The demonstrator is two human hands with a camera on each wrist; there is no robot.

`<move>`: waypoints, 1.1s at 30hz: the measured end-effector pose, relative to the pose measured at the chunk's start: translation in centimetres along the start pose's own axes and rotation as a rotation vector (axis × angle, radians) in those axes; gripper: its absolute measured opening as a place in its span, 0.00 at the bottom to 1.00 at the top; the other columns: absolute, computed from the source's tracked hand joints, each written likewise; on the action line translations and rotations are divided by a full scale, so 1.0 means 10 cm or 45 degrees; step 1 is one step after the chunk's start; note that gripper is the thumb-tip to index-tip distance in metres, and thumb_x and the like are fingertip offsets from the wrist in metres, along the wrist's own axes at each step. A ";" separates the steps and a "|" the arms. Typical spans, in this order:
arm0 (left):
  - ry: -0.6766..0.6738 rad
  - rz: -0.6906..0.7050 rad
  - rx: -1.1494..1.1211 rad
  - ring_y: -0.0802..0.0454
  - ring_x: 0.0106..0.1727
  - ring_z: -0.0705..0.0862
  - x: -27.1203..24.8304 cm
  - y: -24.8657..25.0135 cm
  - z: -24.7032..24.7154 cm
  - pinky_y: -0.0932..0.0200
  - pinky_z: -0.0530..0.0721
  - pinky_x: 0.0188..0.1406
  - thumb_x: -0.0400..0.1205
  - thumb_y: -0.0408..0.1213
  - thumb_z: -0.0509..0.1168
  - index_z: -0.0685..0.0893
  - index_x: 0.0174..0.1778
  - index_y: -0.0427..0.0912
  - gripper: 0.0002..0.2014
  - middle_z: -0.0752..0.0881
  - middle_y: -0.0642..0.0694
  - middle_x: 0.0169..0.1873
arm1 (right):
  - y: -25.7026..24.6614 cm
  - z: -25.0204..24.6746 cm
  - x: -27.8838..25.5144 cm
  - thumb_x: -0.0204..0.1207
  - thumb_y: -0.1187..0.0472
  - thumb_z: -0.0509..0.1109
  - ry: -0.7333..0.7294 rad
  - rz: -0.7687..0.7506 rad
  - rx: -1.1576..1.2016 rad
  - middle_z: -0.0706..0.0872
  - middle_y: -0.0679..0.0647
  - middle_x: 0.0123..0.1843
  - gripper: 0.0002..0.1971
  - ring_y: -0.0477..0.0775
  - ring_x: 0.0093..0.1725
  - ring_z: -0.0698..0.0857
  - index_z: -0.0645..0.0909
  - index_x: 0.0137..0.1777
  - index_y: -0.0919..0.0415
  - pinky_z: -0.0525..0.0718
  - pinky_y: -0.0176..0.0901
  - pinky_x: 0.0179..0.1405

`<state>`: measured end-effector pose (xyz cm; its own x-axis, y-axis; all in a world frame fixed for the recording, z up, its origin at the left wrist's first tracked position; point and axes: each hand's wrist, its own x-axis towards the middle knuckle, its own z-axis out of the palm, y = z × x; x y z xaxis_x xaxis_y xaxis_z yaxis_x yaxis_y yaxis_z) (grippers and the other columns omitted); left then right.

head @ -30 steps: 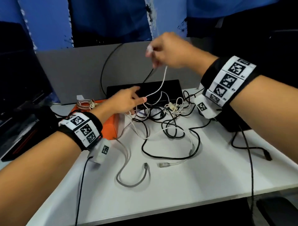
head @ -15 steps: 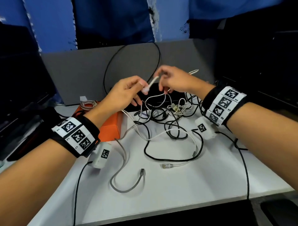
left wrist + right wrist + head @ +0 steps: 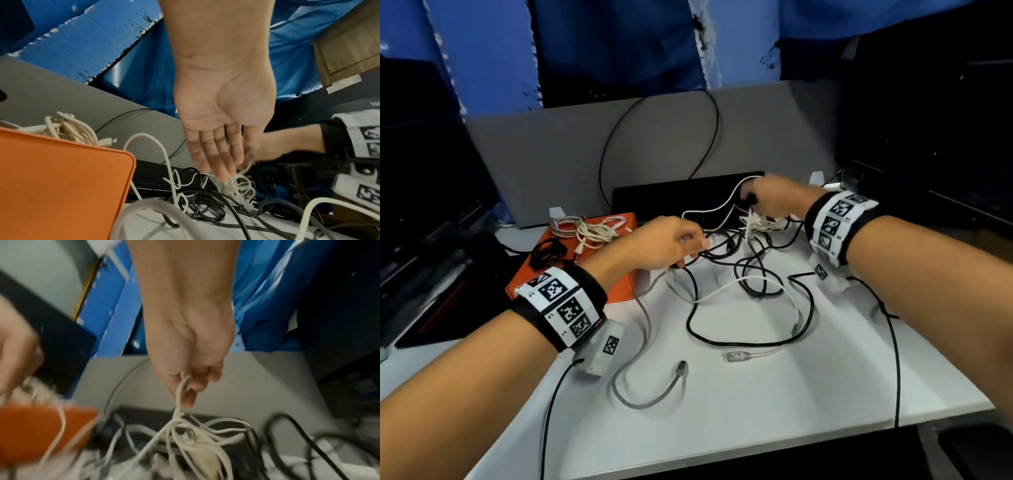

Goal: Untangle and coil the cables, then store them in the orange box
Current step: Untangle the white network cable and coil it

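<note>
A tangle of black and white cables (image 3: 750,270) lies mid-table. My left hand (image 3: 693,253) hovers low at its left edge beside the orange box (image 3: 592,250). In the left wrist view its fingers (image 3: 222,162) are almost straight, and my left hand (image 3: 230,172) seems to pinch a thin white cable with thumb and fingertips. My right hand (image 3: 751,202) is at the tangle's far side. In the right wrist view my right hand (image 3: 189,391) grips white cable strands (image 3: 179,402) that rise from a knotted bundle. Coiled pale cables (image 3: 585,233) and a black coil (image 3: 548,251) lie on the box.
A grey cable with a plug (image 3: 681,368) and a clear-plugged white one (image 3: 736,356) trail toward the table's front edge. A flat black device (image 3: 671,195) sits behind the tangle against a grey partition (image 3: 551,154). Dark equipment stands left and right.
Both hands came down from above the tangle. The left sank beside the orange box; the right moved back and right and took hold of the white bundle.
</note>
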<state>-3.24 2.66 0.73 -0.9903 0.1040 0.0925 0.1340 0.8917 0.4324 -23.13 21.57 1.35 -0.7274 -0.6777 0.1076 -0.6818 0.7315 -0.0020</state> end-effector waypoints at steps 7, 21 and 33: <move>0.617 0.043 -0.252 0.51 0.47 0.90 0.09 0.02 -0.11 0.43 0.89 0.55 0.84 0.56 0.66 0.84 0.68 0.50 0.20 0.89 0.54 0.57 | -0.41 -1.31 -0.30 0.85 0.63 0.69 0.653 -0.152 0.754 0.88 0.48 0.50 0.08 0.44 0.47 0.84 0.88 0.59 0.57 0.82 0.40 0.50; 0.596 0.078 -0.359 0.55 0.26 0.83 -0.01 0.13 -0.18 0.56 0.82 0.35 0.89 0.40 0.66 0.82 0.68 0.51 0.11 0.90 0.49 0.28 | -0.76 -1.05 -0.48 0.85 0.68 0.67 0.296 -0.255 0.908 0.84 0.54 0.37 0.11 0.38 0.22 0.74 0.91 0.53 0.61 0.72 0.31 0.25; 0.935 -0.078 -0.841 0.42 0.23 0.80 -0.89 -0.28 -0.38 0.52 0.83 0.33 0.93 0.41 0.57 0.90 0.53 0.45 0.15 0.71 0.48 0.20 | 0.29 -0.52 -0.47 0.81 0.69 0.60 0.643 0.540 1.080 0.85 0.50 0.35 0.18 0.53 0.32 0.81 0.91 0.44 0.52 0.77 0.42 0.30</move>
<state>5.37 -2.42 2.11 -0.7571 -0.4319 0.4901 0.2987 0.4383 0.8477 -21.29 27.31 6.05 -0.9337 -0.1292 0.3339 -0.3538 0.4771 -0.8045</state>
